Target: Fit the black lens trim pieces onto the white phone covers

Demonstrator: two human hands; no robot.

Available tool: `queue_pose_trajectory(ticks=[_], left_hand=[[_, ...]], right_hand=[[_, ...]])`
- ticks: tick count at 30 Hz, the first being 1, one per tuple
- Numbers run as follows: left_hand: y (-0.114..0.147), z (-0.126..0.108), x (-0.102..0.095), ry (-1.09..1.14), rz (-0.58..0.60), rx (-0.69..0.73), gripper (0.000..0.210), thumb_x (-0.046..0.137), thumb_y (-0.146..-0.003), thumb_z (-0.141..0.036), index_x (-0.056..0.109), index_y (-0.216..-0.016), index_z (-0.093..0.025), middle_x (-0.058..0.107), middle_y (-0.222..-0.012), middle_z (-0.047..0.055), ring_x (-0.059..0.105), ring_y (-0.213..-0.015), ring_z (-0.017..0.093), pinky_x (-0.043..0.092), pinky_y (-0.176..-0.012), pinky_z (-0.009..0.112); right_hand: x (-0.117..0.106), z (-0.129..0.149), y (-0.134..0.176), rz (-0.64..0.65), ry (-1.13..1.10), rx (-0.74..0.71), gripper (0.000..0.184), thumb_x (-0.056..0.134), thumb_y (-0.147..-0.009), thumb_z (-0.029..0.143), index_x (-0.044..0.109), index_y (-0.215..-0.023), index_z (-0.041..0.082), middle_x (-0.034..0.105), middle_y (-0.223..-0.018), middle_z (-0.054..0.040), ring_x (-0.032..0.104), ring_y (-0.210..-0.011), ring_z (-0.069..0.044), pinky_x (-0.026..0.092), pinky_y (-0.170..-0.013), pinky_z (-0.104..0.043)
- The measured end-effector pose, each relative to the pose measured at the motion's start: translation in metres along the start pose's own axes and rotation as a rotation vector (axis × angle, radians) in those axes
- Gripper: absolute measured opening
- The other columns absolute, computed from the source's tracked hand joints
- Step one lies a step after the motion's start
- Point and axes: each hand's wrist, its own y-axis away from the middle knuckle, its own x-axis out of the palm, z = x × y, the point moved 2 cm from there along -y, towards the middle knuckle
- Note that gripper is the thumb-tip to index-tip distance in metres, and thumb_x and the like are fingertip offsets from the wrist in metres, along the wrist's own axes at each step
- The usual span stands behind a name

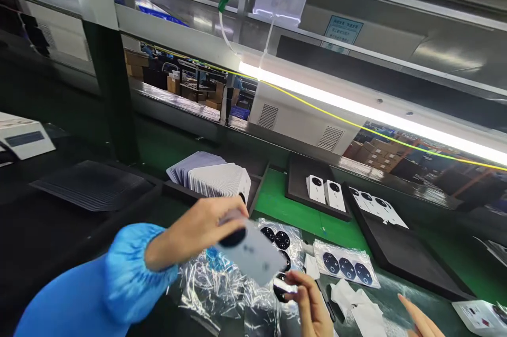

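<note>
My left hand (214, 223), in a blue sleeve, pinches a thin white panel (257, 252) with a black circle at one end. The panel is tilted and slightly blurred. At its lower right corner, my right hand (311, 302) has its fingers closed on a small black round sticker (280, 290) with a white strip. Beneath the panel lie crumpled clear plastic film (214, 287) and a sheet of black round stickers (282, 239). Beside them rests another sticker sheet (346, 265), with white paper scraps (358, 302) nearby.
A tray holds fanned white panels (217, 178). Two more dark trays (317, 202) (415, 258) carry panels with black circles. Dark sheets (93, 184) are stacked at left. More fingers (420, 318) show at lower right; whose is unclear. A lit tube lamp (356, 107) hangs above.
</note>
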Motion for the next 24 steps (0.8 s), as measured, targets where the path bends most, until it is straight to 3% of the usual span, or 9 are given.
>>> queue_pose_trajectory(ticks=[3,5,7,10,15,19,24], left_hand=[[-0.019,0.015,-0.010,-0.303,-0.424,-0.112,0.012,0.051,-0.086,-0.034,0.057,-0.085,-0.023,0.065,-0.076,-0.003,0.061,-0.066,0.017,0.045,-0.065,0.024],[-0.036,0.025,0.001,-0.384,-0.523,-0.097,0.014,0.043,-0.090,-0.025,0.057,-0.089,-0.022,0.065,-0.087,0.002,0.063,-0.078,0.018,0.046,-0.073,0.026],[-0.053,0.037,0.019,-0.424,-0.523,-0.068,0.018,0.040,-0.091,-0.017,0.058,-0.089,-0.020,0.065,-0.094,0.005,0.063,-0.086,0.019,0.046,-0.074,0.026],[-0.070,0.054,0.047,-0.492,-0.496,-0.040,0.017,0.044,-0.094,-0.016,0.059,-0.087,-0.016,0.064,-0.090,0.005,0.063,-0.080,0.018,0.048,-0.069,0.028],[-0.071,0.063,0.073,-0.610,-0.428,0.030,0.013,0.053,-0.094,-0.024,0.061,-0.089,-0.014,0.063,-0.085,0.004,0.061,-0.078,0.018,0.049,-0.073,0.033],[-0.060,0.058,0.070,-0.687,-0.336,0.117,0.017,0.050,-0.090,-0.015,0.064,-0.080,-0.014,0.065,-0.079,0.012,0.061,-0.081,0.027,0.043,-0.076,0.039],[-0.059,0.063,0.051,-0.710,-0.249,0.197,0.008,0.060,-0.084,-0.017,0.065,-0.090,-0.017,0.068,-0.090,0.011,0.059,-0.095,0.030,0.039,-0.081,0.040]], right_hand=[[-0.012,0.000,-0.012,-0.052,-0.013,0.069,0.036,0.055,-0.085,0.059,0.070,-0.081,0.027,0.069,-0.080,-0.0066,0.063,-0.066,-0.022,0.052,-0.061,-0.034],[-0.011,-0.003,-0.013,-0.033,-0.016,0.074,0.045,0.055,-0.081,0.066,0.069,-0.079,0.023,0.068,-0.079,-0.0058,0.064,-0.069,-0.022,0.051,-0.058,-0.031],[-0.006,-0.008,-0.011,-0.007,-0.027,0.067,0.048,0.056,-0.079,0.069,0.068,-0.077,0.023,0.066,-0.078,-0.0046,0.063,-0.069,-0.022,0.051,-0.056,-0.029],[-0.001,-0.012,-0.008,0.032,-0.044,0.046,0.046,0.055,-0.079,0.068,0.068,-0.073,0.025,0.063,-0.075,-0.0026,0.060,-0.066,-0.019,0.050,-0.054,-0.027],[-0.003,-0.017,-0.008,0.099,-0.010,0.009,0.046,0.050,-0.084,0.066,0.069,-0.076,0.025,0.062,-0.077,-0.0025,0.057,-0.064,-0.016,0.049,-0.055,-0.024],[-0.004,-0.019,-0.008,0.127,0.012,0.014,0.047,0.047,-0.086,0.065,0.067,-0.075,0.024,0.062,-0.078,-0.0036,0.058,-0.066,-0.017,0.049,-0.055,-0.024],[-0.002,-0.016,-0.005,0.127,0.005,0.055,0.046,0.048,-0.086,0.065,0.066,-0.075,0.025,0.060,-0.077,-0.0026,0.054,-0.062,-0.016,0.048,-0.056,-0.024]])
